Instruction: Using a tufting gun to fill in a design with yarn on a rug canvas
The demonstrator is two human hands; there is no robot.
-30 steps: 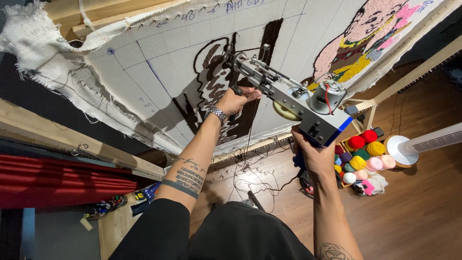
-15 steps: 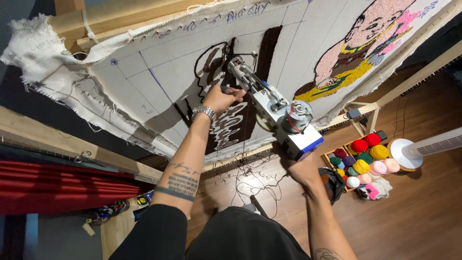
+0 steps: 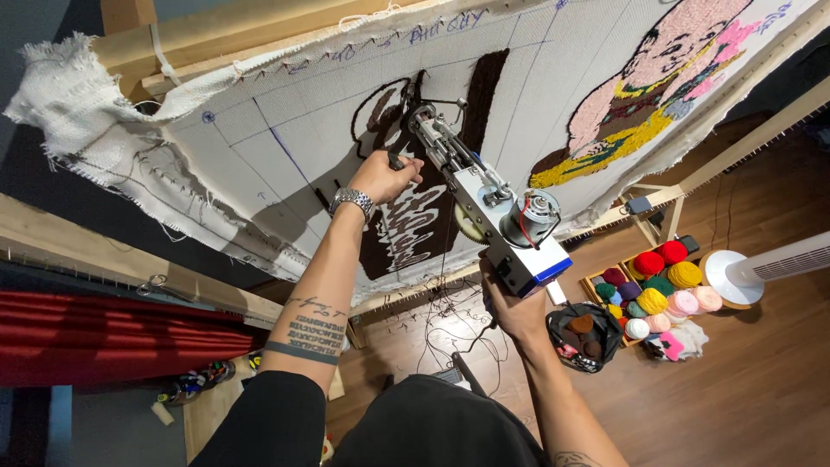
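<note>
Fingers of my right hand are wrapped tight around the rear grip of the tufting gun, just under its blue-edged metal housing, so that hand is closed on the tool. Above that housing sits the round motor with its red and black leads. My left hand, with a metal wristwatch on the wrist, is curled closed around the gun's black front handle, higher up and nearer the cloth. Between the two hands the gun slants up and to the left, and its needle end touches the stretched white backing cloth at the top of the dark brown tufted patch. Blue grid lines and handwriting run across the bare cloth around it. Up to the right, on the same cloth, is a tufted figure in pink, yellow and brown. A wooden frame holds the cloth along its top edge, where the fabric hangs frayed at the left corner. Far below on the wooden floor, a black bag lies just beside a wooden crate of coloured yarn balls, and a white fan stands just right of the crate.
</note>
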